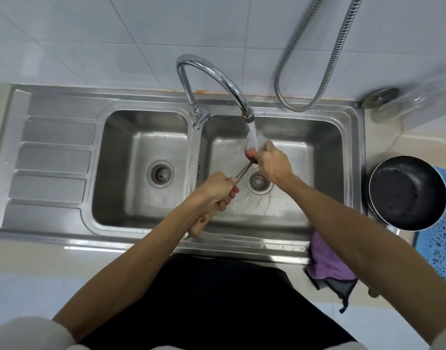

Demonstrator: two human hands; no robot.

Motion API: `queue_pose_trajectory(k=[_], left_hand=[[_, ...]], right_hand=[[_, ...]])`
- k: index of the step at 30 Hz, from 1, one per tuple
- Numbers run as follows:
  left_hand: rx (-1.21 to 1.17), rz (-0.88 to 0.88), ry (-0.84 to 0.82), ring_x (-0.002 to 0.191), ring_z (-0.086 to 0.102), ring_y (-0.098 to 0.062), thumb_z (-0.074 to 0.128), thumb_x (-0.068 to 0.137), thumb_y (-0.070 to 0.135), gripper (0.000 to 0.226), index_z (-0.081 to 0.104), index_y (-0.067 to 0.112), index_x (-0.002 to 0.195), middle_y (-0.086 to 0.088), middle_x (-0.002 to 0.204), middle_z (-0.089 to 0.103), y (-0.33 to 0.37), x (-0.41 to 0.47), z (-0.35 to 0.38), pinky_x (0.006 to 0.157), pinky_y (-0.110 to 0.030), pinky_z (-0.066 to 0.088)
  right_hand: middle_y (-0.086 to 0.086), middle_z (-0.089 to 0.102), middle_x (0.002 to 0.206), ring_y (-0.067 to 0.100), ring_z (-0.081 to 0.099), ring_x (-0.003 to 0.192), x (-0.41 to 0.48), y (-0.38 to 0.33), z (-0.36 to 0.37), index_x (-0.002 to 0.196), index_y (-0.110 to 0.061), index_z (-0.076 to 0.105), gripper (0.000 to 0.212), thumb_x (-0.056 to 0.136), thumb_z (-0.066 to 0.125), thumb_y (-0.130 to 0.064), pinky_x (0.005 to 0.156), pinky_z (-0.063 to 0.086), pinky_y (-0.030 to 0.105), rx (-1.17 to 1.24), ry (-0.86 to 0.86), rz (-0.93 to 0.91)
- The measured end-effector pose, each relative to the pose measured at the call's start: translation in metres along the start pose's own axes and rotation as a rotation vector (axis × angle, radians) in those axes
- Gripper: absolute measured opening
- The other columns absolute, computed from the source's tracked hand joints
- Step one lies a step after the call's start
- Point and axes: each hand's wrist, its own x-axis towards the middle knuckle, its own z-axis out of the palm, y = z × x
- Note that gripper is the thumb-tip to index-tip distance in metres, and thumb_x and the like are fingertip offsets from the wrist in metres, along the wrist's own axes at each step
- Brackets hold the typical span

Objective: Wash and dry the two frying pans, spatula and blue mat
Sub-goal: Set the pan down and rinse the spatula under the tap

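Your clothing, as seen from above:
- Left sleeve (27,333) and right sleeve (444,337): pale off-white, soft-looking fabric, ending high on your arms at the bottom corners.
- Forearms (131,256): bare from sleeve edge to wrist.
- Left hand (218,192), right hand (272,162): bare.
- Your front: plain black garment (216,299), lower middle.

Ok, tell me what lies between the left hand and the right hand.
The thin metal shaft of the wooden-handled spatula, over the steel sink's right basin, in the head view.
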Motion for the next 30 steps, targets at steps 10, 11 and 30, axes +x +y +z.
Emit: queue_pose_trajectory(k=[10,11,30], left_hand=[[-0.036,-0.084,-0.074,0.040,0.032,-0.006,0.036,0.108,0.022,0.034,0.059,0.002,0.093,-0.001,0.064,0.045,-0.011,0.012,0.020,0.035,-0.017,0.022],[-0.041,-0.089,-0.079,0.040,0.032,-0.006,0.035,0.108,0.021,0.034,0.059,0.002,0.093,-0.002,0.064,0.045,-0.011,0.013,0.022,0.034,-0.017,0.022],[-0.129,-0.103,-0.129,0.043,0.036,-0.005,0.037,0.109,0.024,0.033,0.057,0.003,0.092,0.000,0.064,0.047,-0.007,0.012,0.041,0.036,-0.016,0.030]], right_hand=[[0.022,0.063,0.097,0.040,0.063,0.081,-0.022,0.077,-0.027,0.106,0.000,0.055,0.024,0.105,0.040,-0.019,0.072,0.055,0.051,0.115,0.232,0.285],[0.022,0.063,0.095,0.040,0.063,0.079,-0.021,0.090,-0.034,0.105,0.000,0.053,0.024,0.106,0.040,-0.020,0.071,0.056,0.052,0.109,0.262,0.319],[0.033,0.050,0.125,0.050,0.050,0.114,-0.034,0.219,-0.086,0.124,0.005,0.048,0.069,0.085,0.076,-0.045,0.101,0.040,0.058,-0.079,0.330,0.581]])
